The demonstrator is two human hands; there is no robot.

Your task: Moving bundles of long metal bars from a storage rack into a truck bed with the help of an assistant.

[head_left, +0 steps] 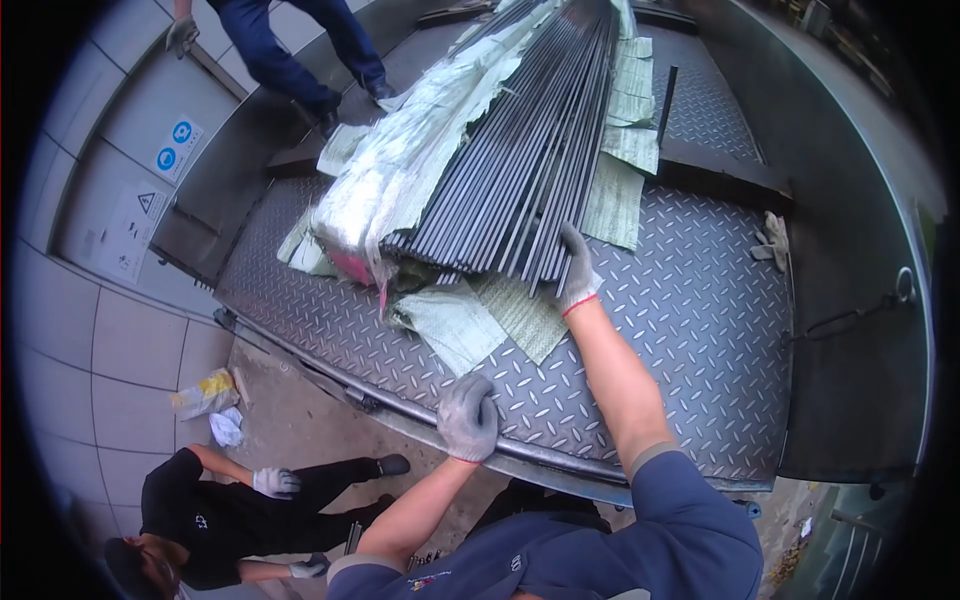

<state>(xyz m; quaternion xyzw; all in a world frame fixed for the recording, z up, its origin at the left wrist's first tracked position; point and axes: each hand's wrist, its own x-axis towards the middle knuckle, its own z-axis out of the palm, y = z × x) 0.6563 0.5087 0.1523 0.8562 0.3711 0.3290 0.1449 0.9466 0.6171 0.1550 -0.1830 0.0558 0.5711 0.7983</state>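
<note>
A large bundle of thin dark metal rods [520, 165] lies lengthwise on a truck bed, its near ends fanned out. Torn pale-green woven wrapping [405, 150] covers its left side, and loose flaps spread under the ends. My right hand [577, 272], in a grey-white knit glove with a red cuff, grips the outermost rods at the right near end; its fingertips are partly hidden. My left hand [467, 418], in a similar glove, is curled closed at the bed's near edge, apart from the rods. Nothing shows inside it.
The diamond-plate bed [700, 340] has a raised side wall [860, 370] on the right, where a loose glove [772, 242] lies. Two co-workers are nearby: legs in blue trousers [285, 50] at far left, and a person in black [205, 510] at lower left. A metal rail [540, 452] edges the bed.
</note>
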